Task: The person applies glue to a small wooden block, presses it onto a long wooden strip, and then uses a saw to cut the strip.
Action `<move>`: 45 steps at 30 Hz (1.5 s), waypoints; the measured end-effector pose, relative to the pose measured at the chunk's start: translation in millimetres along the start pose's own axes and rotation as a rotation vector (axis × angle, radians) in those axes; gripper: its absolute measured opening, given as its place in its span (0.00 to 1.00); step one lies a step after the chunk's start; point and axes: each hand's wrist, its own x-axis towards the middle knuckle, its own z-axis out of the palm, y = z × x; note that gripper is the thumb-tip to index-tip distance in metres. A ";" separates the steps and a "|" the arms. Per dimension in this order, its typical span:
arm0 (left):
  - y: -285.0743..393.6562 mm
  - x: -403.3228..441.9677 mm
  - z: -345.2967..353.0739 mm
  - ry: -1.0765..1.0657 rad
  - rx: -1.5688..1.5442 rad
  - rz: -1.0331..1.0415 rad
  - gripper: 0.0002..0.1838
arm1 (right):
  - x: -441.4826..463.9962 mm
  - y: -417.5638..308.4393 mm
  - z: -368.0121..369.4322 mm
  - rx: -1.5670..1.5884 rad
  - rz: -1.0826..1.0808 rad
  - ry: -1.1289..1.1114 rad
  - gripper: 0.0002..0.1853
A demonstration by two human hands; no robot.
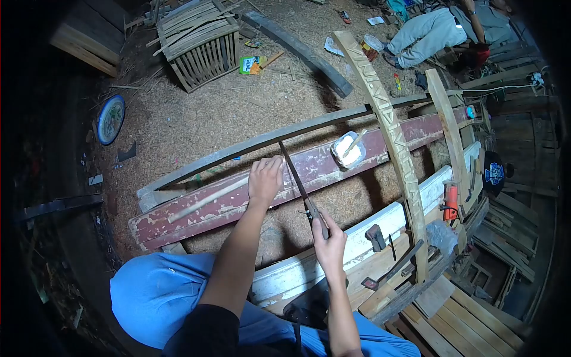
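Observation:
My left hand [265, 179] is closed over the upper end of a pale wooden stick [208, 201], pressing it against a worn red plank [309, 166]. My right hand [328, 241] grips a long, narrow dark-bladed tool [295, 177]; its exact kind is unclear. The blade slants up and away across the red plank, its tip near a grey curved beam [238, 145]. It passes close to my left fingers, and I cannot tell whether it touches the stick. A plastic tub of white paste [348, 150] with a stirring stick in it stands on the plank to the right.
A carved wooden board [386, 116] crosses the planks at right. Near it are a white beam [380, 223], an orange power tool [451, 199], a dark block [375, 237] and a hammer-like tool [392, 268]. A slatted crate [202, 50] stands behind; another person [431, 37] sits at upper right.

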 end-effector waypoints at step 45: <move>-0.5 1.4 -0.2 -0.024 0.032 -0.004 0.08 | 24.8 58.7 35.7 0.025 -0.198 0.128 0.18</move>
